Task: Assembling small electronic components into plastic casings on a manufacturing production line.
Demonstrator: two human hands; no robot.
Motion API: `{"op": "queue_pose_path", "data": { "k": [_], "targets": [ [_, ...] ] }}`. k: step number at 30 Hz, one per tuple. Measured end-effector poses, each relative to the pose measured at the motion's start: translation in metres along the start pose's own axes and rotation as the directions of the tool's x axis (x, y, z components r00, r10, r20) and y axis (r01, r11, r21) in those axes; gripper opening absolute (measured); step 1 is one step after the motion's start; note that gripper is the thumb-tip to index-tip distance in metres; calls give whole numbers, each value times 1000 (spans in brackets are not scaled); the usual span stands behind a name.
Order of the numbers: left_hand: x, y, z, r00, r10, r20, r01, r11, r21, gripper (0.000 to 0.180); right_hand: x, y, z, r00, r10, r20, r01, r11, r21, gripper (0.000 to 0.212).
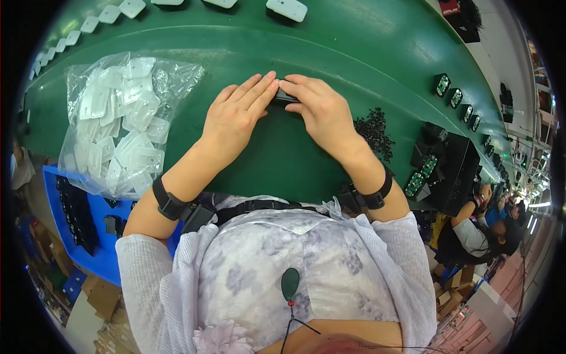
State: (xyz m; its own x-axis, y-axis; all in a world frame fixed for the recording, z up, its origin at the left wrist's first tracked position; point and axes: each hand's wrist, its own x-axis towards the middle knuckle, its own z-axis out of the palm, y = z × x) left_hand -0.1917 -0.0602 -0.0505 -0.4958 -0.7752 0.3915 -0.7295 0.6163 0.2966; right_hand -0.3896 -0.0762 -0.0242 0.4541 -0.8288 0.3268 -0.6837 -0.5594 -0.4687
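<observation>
— Forearms (197, 162) first: how do they lie?
— Both slant inward from the near side, each crossed by a black strap (172, 206), so they converge over the counter (277, 159).
— What flanks them?
— On the left, a clear bag (186, 76) of white plates (135, 97); on the right, a heap of small black parts (375, 134), seemingly set there for easy picking.
— And the ends of the arms?
— The left hand (239, 112) is open and flattish, fingers straight, tips apparently against a black piece (286, 97). The right hand (323, 109) is curled, thumb near and fingers far, pinching that piece's right end; the left probably steadies it.
— Beyond?
— Black housings (442, 85) with green boards stand far right. White covers (287, 9) line the far side from left to middle, perhaps spaced to avoid rubbing.
</observation>
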Motion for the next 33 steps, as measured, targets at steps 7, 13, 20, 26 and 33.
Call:
{"op": "queue_pose_path", "data": {
  "k": [7,13,20,26,33],
  "targets": [
    [22,3,-11,846,-440,301,520,553,-651,35,24,19,-23,912,217,348,-401,647,648,37],
    [0,22,-30,780,-430,455,510,15,-860,32,6,-22,-24,947,241,214,-298,401,866,42],
    [-7,39,-27,810,-434,393,395,-91,-914,32,3,-26,-28,956,244,164,-277,557,783,40],
    [-17,37,-44,795,-488,360,448,71,-891,27,13,-28,-27,965,203,167,-238,408,881,41],
    [-83,-43,-98,596,-644,-480,656,735,-171,10,46,90,-71,926,373,-62,-284,795,537,39]
  ]
}}
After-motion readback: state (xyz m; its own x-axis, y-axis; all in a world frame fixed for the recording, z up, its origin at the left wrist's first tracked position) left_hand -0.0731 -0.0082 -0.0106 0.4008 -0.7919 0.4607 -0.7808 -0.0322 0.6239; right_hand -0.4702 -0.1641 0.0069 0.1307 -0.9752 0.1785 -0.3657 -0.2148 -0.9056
